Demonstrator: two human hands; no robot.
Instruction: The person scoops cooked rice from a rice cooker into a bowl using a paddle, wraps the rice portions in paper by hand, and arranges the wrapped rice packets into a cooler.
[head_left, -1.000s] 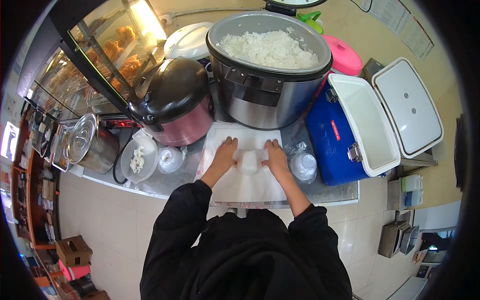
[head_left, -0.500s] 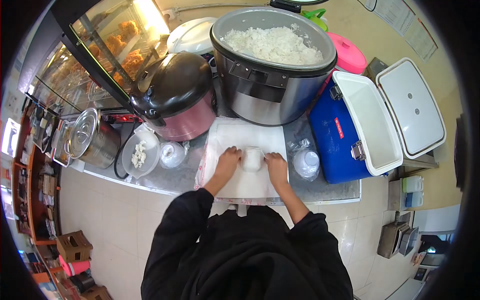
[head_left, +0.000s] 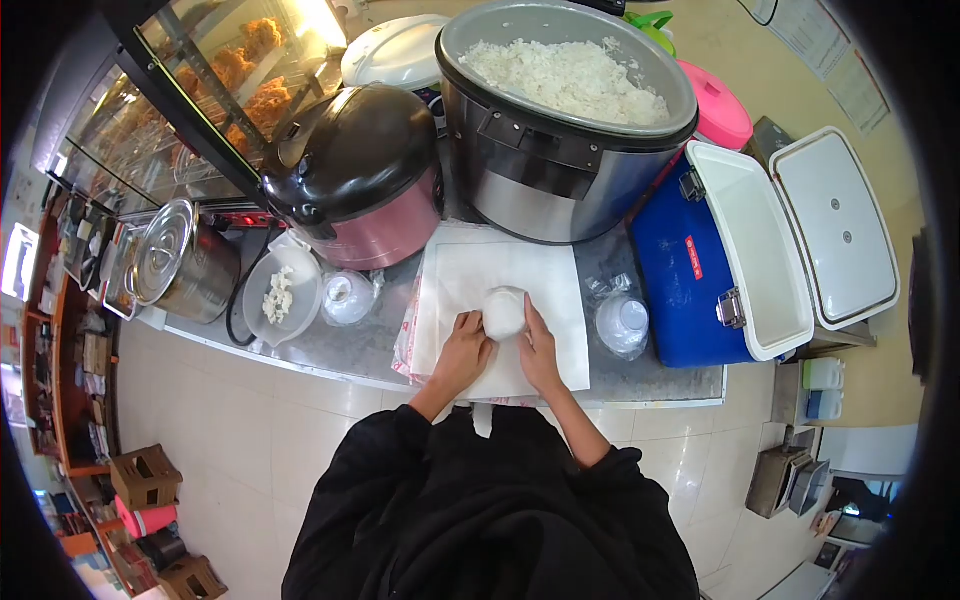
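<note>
A small rounded white wrapped packet [head_left: 505, 312] sits on a stack of white paper sheets [head_left: 555, 365] on the metal counter. What is inside it is hidden. My left hand [head_left: 464, 354] presses against its left side with curled fingers. Along its right side lie the fingers of my right hand [head_left: 539, 352], so the packet is held between both hands. Printed red marks show at the stack's left edge.
Behind the paper stands a large open cooker [head_left: 530, 190] full of white rice [head_left: 570, 80], beside a closed pink cooker [head_left: 385, 225]. Left are a bowl [head_left: 300, 325] with white bits and clear plastic-wrapped cups [head_left: 347, 298]. Right are more wrapped cups [head_left: 622, 325] and an open blue cooler [head_left: 680, 290].
My fingers have shifted from the packet's upper corners to its sides. The packet now looks rounder and more closely wrapped. The view has tilted slightly.
</note>
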